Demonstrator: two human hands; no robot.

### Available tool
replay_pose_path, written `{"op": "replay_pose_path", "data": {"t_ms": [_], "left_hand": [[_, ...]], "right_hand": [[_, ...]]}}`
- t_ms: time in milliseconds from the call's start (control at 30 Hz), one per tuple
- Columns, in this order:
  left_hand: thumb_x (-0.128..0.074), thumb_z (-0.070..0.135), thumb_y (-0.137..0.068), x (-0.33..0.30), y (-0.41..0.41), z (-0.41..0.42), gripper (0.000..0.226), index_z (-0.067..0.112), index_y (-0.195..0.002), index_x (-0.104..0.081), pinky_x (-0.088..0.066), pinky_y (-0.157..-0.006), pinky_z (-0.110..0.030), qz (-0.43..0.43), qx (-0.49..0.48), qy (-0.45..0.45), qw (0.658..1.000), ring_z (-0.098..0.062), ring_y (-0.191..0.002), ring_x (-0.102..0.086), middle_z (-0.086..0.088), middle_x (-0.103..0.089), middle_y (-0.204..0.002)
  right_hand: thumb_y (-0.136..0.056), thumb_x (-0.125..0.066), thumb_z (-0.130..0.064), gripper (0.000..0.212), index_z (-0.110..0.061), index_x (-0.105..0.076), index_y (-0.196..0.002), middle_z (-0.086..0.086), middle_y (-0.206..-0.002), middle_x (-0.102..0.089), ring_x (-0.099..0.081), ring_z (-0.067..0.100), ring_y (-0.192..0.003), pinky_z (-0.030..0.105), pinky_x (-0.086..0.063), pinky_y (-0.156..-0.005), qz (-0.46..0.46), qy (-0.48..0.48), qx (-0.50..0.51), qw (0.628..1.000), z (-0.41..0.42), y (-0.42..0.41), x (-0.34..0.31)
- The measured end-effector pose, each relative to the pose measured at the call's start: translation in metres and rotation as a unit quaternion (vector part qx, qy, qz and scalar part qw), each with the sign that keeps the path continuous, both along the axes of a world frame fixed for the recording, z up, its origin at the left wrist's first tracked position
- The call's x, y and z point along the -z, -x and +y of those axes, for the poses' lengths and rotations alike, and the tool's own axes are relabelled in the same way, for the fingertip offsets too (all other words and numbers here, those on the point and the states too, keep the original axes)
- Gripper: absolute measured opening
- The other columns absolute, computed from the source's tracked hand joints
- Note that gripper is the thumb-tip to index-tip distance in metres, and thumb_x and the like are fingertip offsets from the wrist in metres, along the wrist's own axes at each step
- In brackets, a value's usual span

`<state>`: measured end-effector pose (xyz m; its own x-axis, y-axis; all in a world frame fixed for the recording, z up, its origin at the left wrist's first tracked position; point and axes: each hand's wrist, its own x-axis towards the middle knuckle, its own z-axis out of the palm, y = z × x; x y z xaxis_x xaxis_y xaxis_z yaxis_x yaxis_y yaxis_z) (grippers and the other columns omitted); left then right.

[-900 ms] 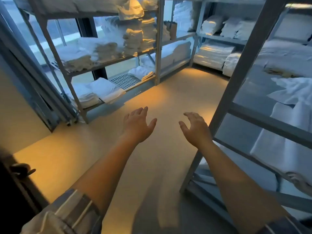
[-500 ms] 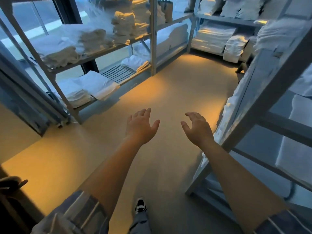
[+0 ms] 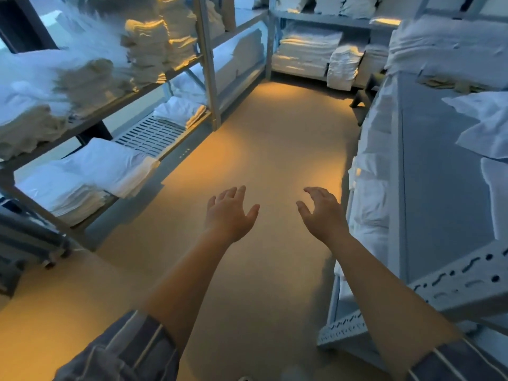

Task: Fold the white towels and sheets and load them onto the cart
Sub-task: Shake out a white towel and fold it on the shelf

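We are seeing folded towels [image 3: 115, 166] lying flat on shelf [image 3: 176, 72], long side pointing at aisle. Left hand [image 3: 229, 215], right hand [image 3: 324, 215] reaching out, fingers spread, holding nothing.

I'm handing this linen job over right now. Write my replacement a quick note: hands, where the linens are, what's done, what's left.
Left hand: open, holding nothing, out over the floor.
Right hand: open, fingers slightly bent, empty.
Linens: folded white stacks on the left shelving, more stacks on the far shelves, rumpled white pieces on the right rack.
Done: nothing in hand; no cart in view.
Left: pick up linens, fold, find the cart, load.
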<state>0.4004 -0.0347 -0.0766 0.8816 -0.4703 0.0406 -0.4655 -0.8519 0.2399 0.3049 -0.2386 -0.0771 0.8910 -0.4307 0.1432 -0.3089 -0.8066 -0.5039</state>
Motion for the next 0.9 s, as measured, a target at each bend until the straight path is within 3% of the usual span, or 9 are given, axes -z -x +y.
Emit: {"op": "replay_pose_path", "data": {"t_ms": [433,700,900], "left_hand": [[-0.029,0.059,-0.095,0.024,-0.171,-0.113,0.068,0.019,-0.150,-0.023,-0.020,-0.117,-0.047,0.005,0.102,-0.032,0.994,-0.022,-0.141,-0.028,-0.004,-0.033,-0.153],[-0.030,0.057,-0.095,0.006,-0.298,-0.248,0.066,0.019,-0.149,-0.026,-0.020,-0.116,-0.046,0.007,0.164,-0.034,0.986,-0.021,-0.141,-0.028,-0.002,-0.033,-0.153],[-0.031,0.056,-0.096,0.000,-0.363,-0.336,0.065,0.019,-0.149,-0.026,-0.018,-0.116,-0.046,0.017,0.213,-0.031,0.976,-0.021,-0.140,-0.028,-0.003,-0.034,-0.152]], "right_hand": [[-0.095,-0.048,-0.037,0.045,-0.016,-0.049,-0.135,0.003,-0.140,-0.048,-0.043,0.021,-0.127,0.039,-0.039,-0.103,0.028,-0.041,0.091,0.995,-0.095,-0.123,0.047],[-0.095,-0.049,-0.038,0.044,-0.016,-0.050,-0.134,0.003,-0.138,-0.050,-0.046,0.022,-0.124,0.035,-0.038,-0.099,0.026,-0.060,0.173,0.983,-0.207,-0.226,0.045],[-0.095,-0.050,-0.038,0.043,-0.019,-0.050,-0.133,0.001,-0.137,-0.051,-0.047,0.021,-0.122,0.040,-0.042,-0.100,0.020,-0.086,0.228,0.970,-0.273,-0.279,0.034]]}}
